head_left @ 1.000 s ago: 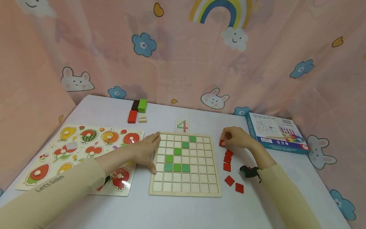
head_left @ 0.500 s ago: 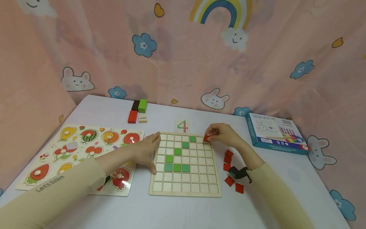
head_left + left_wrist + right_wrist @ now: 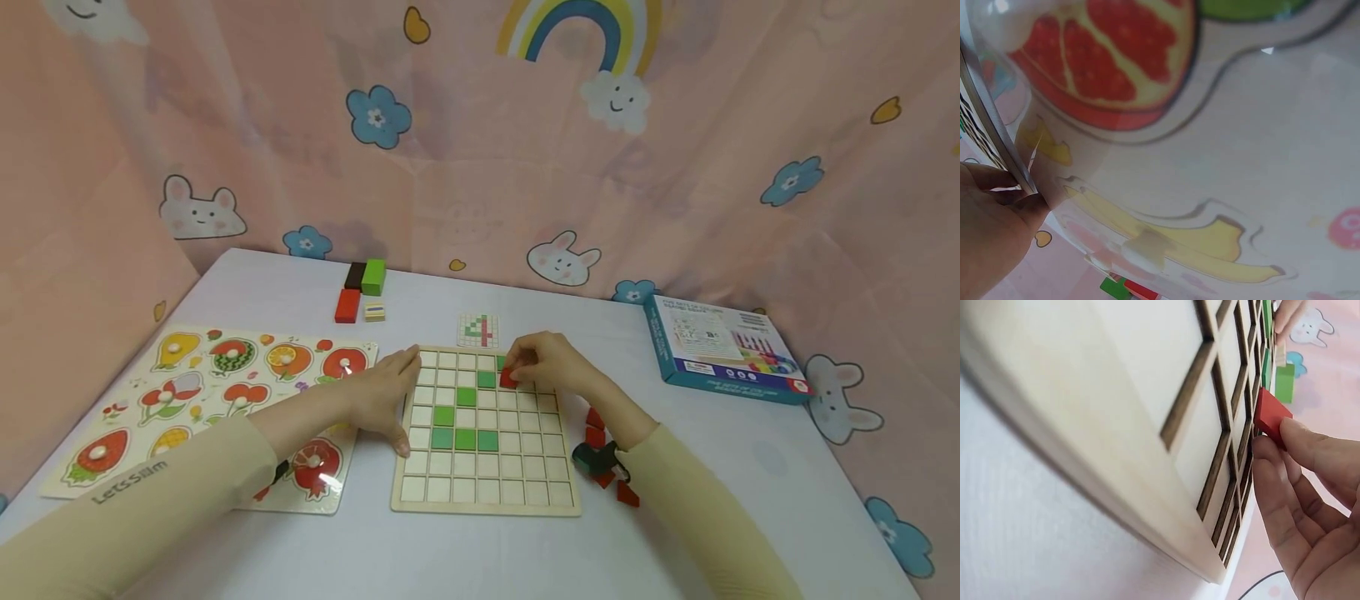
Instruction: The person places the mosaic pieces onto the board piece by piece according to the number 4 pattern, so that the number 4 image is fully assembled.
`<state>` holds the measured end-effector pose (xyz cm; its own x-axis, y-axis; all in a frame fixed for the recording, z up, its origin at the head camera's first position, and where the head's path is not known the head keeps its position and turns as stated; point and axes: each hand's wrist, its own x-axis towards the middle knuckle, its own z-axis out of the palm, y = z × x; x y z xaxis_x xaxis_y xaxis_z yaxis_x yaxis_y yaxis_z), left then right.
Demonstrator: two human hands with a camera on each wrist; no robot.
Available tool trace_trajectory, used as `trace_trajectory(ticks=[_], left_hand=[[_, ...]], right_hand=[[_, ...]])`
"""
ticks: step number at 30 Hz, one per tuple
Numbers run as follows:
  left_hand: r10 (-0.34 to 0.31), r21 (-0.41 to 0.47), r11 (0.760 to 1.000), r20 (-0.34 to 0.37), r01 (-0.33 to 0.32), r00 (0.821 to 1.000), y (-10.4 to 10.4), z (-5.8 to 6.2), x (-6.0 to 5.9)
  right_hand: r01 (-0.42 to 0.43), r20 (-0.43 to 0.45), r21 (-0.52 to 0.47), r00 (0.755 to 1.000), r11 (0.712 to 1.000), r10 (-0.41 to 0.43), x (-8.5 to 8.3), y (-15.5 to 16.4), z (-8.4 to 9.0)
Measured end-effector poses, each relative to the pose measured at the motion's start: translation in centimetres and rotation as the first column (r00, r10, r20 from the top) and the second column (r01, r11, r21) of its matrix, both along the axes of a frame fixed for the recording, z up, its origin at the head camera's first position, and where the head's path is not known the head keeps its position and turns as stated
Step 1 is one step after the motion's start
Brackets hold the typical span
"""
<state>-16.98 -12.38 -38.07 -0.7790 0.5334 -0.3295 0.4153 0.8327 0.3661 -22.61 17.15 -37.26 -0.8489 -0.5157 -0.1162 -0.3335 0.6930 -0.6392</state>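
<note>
A small flat red square tile is pinched in the fingertips of the right hand, low over the upper rows of the wooden grid board, just beside the green tiles set in its cells. The left hand lies flat with straight fingers against the board's left edge, holding nothing

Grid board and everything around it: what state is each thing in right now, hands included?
Grid board: flat on the table, partly filled with green tiles.
Green tiles: seated in cells.
Red tile: pinched, over the board's upper cells.
Right hand: pinching the red tile.
Left hand: fingers straight, resting against the board's left edge.
Loose red tiles: lying right of the board.
Blue box: closed, lying flat.
Fruit puzzle: flat, pieces in place.
</note>
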Motion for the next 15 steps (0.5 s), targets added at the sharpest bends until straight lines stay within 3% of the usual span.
trace_trajectory(ticks=[15], left_hand=[[0.004,0.006,1.000,0.001,-0.004,1.000,-0.09,0.01,0.02]], right_hand=[[-0.018,-0.088,0.105,0.996,0.994,0.027,0.10,-0.52,-0.56]])
